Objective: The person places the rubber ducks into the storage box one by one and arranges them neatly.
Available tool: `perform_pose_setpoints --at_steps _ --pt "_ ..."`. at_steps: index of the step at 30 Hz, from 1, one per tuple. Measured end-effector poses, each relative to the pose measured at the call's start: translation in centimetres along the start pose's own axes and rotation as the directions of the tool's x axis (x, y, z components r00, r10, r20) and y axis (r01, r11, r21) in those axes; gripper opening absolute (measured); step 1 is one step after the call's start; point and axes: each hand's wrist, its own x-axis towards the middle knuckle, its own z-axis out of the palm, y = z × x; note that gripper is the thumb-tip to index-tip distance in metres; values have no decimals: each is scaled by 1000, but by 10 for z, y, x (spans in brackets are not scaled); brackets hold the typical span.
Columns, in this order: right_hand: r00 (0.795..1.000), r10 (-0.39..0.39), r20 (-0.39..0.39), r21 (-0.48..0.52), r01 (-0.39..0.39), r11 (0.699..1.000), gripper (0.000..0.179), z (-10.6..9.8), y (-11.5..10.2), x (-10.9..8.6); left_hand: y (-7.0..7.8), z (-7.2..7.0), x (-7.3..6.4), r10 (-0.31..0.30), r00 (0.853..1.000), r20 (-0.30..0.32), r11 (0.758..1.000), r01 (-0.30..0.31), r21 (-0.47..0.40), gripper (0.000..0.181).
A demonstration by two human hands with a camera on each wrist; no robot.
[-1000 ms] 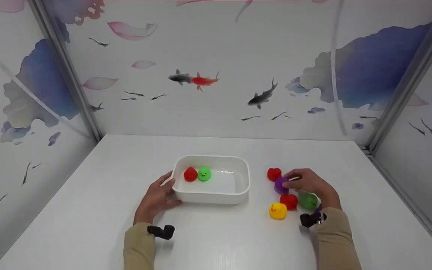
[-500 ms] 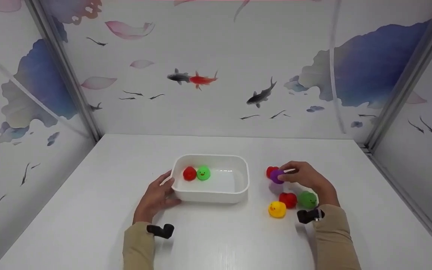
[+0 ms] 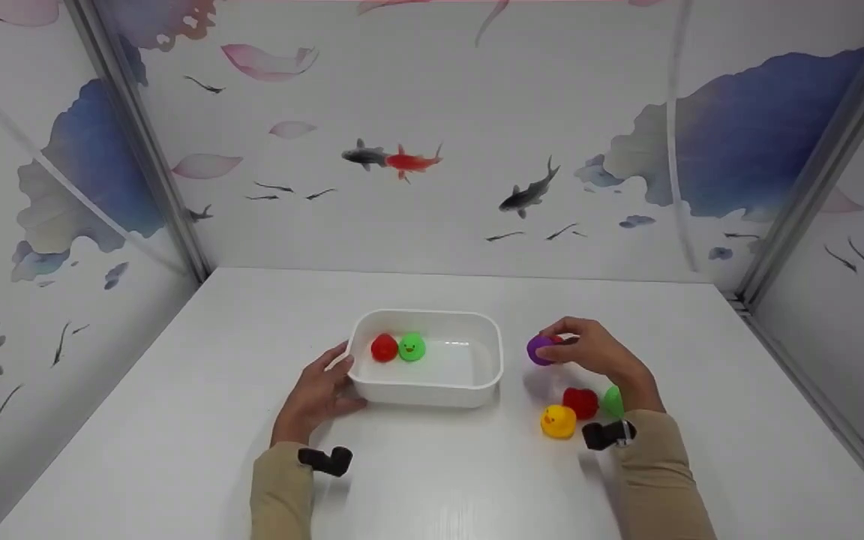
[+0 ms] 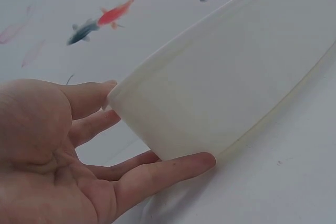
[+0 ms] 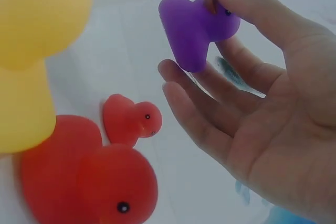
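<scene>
My right hand [image 3: 601, 358] pinches a purple rubber duck [image 3: 541, 350] between thumb and fingertips. Its shadow falls on the table below, so the duck hangs in the air right of a white plastic box [image 3: 424, 394]. In the right wrist view the purple duck [image 5: 189, 30] is tilted, its head under a fingertip. At the box's left end, my left hand [image 3: 313, 401] holds the near corner; the left wrist view has fingers on the rim and along the lower wall [image 4: 220, 87]. Inside the box sit a red duck [image 3: 384, 348] and a light green duck [image 3: 412, 347].
Below the right hand stand a yellow duck [image 3: 558, 421], a red duck [image 3: 580, 403] and a green duck [image 3: 613, 403] half covered by the wrist. Another red duck [image 5: 123, 119] is mostly hidden by the right hand in the head view. Printed walls enclose the white table [image 3: 432, 480].
The right hand has lifted the purple duck off the table from among the other ducks and moved it left toward the box. The left hand and the box have stayed in place.
</scene>
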Motion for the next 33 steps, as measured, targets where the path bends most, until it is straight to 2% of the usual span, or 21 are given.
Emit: perform_pose_setpoints --at_steps 4,16,24,29,33 --pt "1000 -4 -4 8 4 1000 45 1 -6 -2 -1 0 0 -2 1000 -3 1000 2 16 53" --pt "996 12 -92 68 -5 998 62 -2 -32 -6 -1 2 0 -5 1000 2 1000 5 16 53" --pt "993 40 -116 77 -31 997 52 23 -56 9 2 0 1 0 1000 -5 1000 0 9 53" --pt "991 -39 -129 96 51 994 45 38 -66 20 1 0 1 13 1000 -3 1000 -13 0 54" --pt "990 -53 -131 133 71 989 41 52 -75 28 -1 -1 -2 11 1000 -6 1000 -11 11 54"
